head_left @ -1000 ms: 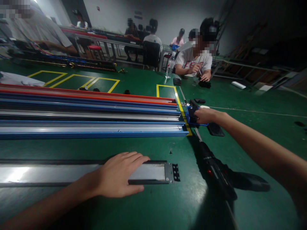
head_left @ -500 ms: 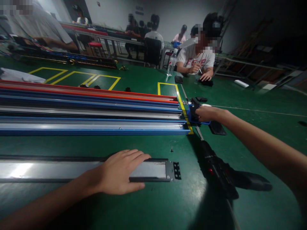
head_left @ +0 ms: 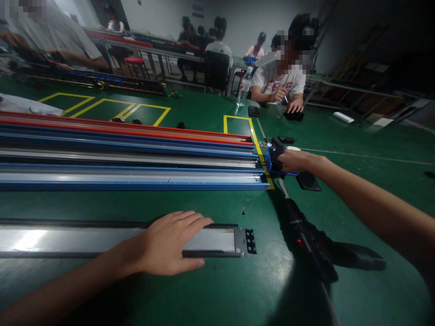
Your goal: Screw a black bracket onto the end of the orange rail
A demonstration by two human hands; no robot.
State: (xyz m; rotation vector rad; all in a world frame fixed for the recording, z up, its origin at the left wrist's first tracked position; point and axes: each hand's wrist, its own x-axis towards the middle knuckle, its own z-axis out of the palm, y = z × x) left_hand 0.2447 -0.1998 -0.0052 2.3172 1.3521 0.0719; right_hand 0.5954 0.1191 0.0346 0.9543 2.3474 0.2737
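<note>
My left hand [head_left: 170, 244] lies flat across a long rail with dark edges and a silvery face [head_left: 210, 240], its fingers stretched out and its thumb over the near edge. At the rail's right end is a dark end piece with holes [head_left: 250, 241]. My right hand [head_left: 292, 160] reaches into a small blue bin [head_left: 269, 158]; its fingertips are hidden in there. Below my right forearm a black power screwdriver [head_left: 309, 240] with a long bit lies on the green table. A small dark screw-like piece [head_left: 243, 212] sits between rail and bin.
Beyond the rail lie several long channels, among them a red one [head_left: 204, 132] and a blue one [head_left: 204, 184]. A black pad [head_left: 308, 181] is beside the bin. Across the table sits a person [head_left: 278, 81] near a water bottle [head_left: 243, 88]; another person [head_left: 57, 40] is far left.
Both my hands stay almost exactly where they were, the left on the rail, the right in the bin. The view has shifted very slightly.
</note>
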